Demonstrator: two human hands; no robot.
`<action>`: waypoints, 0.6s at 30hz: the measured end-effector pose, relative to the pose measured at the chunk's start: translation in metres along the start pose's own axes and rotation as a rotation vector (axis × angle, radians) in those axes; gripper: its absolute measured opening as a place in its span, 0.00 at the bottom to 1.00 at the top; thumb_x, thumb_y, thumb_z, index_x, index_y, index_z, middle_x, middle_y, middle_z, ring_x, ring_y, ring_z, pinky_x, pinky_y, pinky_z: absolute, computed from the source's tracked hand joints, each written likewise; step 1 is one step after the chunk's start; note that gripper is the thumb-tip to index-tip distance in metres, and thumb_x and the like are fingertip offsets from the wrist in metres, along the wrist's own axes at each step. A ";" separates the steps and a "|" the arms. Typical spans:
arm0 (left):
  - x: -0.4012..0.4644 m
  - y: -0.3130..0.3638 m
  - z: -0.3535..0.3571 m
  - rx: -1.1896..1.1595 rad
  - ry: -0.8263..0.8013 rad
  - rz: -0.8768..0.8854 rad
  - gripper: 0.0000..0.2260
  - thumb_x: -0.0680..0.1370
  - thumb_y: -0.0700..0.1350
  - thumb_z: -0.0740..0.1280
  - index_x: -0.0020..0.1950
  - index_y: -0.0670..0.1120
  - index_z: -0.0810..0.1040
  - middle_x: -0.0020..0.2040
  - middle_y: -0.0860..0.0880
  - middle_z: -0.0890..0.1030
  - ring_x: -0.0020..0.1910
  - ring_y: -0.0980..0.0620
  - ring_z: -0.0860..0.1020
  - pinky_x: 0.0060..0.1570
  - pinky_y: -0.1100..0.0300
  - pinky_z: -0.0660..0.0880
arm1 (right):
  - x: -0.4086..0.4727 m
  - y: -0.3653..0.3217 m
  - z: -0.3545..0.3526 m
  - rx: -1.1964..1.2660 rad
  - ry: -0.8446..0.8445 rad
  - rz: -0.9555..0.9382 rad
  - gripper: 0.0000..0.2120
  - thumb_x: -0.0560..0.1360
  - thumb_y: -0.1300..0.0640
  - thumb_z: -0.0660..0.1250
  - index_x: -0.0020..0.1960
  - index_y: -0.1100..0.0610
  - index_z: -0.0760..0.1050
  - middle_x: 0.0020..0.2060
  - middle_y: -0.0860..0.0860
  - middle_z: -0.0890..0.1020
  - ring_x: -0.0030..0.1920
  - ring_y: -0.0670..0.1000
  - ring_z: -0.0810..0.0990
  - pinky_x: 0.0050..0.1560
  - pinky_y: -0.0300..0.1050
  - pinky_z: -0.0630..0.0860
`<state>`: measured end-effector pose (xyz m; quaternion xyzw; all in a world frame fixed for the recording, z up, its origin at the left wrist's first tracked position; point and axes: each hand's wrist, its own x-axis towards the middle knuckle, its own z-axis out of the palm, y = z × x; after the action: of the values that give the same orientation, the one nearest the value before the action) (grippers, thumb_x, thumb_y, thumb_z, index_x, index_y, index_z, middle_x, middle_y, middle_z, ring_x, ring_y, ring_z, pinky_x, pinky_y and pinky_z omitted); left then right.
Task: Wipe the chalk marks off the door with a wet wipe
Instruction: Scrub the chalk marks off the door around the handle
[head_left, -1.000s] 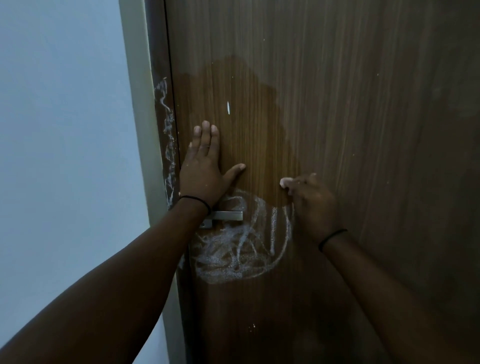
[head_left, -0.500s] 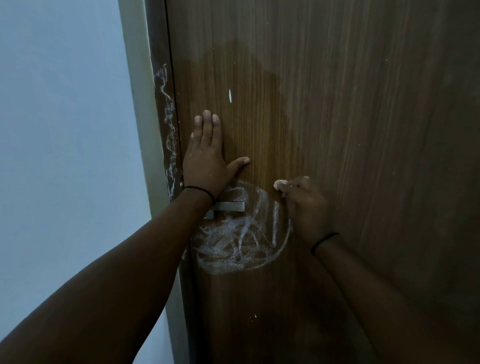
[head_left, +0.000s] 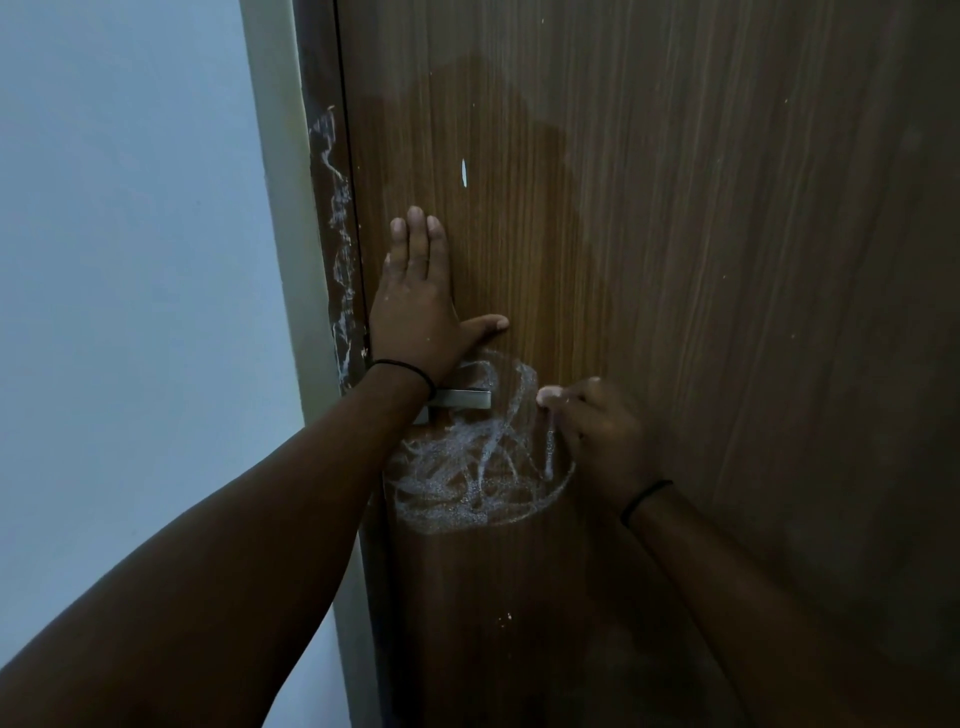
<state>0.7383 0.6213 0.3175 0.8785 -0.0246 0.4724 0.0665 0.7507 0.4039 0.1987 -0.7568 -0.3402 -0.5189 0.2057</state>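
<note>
A left hand (head_left: 415, 306) presses flat on the door (head_left: 701, 260) above the handle (head_left: 462, 399). Right of the handle, the right hand (head_left: 597, 436) curls around a barely visible wet wipe (head_left: 551, 393) against chalk marks (head_left: 467, 467)

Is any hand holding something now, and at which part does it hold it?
The right hand grips a bunched white wet wipe; only a small bit shows at its fingertips, so the exact part cannot be told. The left hand holds nothing and lies flat on the door.

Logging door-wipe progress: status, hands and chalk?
Left hand flat on door, above handle. Right hand curled at scribble's right edge, white bit at fingertips, wipe not clearly seen. Chalk scribble uncleared. Nothing blocking.
</note>
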 end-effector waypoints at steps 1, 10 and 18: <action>-0.001 0.000 0.000 0.001 -0.007 -0.001 0.55 0.68 0.72 0.65 0.79 0.42 0.42 0.80 0.43 0.42 0.79 0.44 0.41 0.76 0.49 0.46 | -0.009 0.001 0.000 -0.003 -0.042 -0.004 0.04 0.77 0.60 0.70 0.51 0.60 0.81 0.44 0.54 0.80 0.43 0.51 0.78 0.42 0.48 0.77; -0.005 0.002 -0.001 0.005 -0.016 -0.007 0.54 0.69 0.71 0.65 0.79 0.42 0.43 0.80 0.42 0.43 0.79 0.43 0.41 0.76 0.49 0.48 | 0.010 -0.002 -0.010 0.032 0.050 0.094 0.04 0.77 0.63 0.70 0.50 0.61 0.82 0.44 0.54 0.80 0.46 0.49 0.78 0.48 0.41 0.76; -0.005 -0.017 -0.005 -0.016 -0.008 0.084 0.35 0.80 0.59 0.59 0.80 0.45 0.48 0.81 0.44 0.48 0.79 0.46 0.46 0.76 0.50 0.54 | 0.078 -0.024 -0.012 0.032 0.034 0.063 0.04 0.75 0.65 0.70 0.47 0.61 0.83 0.41 0.56 0.80 0.43 0.55 0.79 0.43 0.51 0.77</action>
<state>0.7334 0.6385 0.3149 0.8781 -0.0655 0.4710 0.0534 0.7430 0.4358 0.2743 -0.7548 -0.3211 -0.5193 0.2398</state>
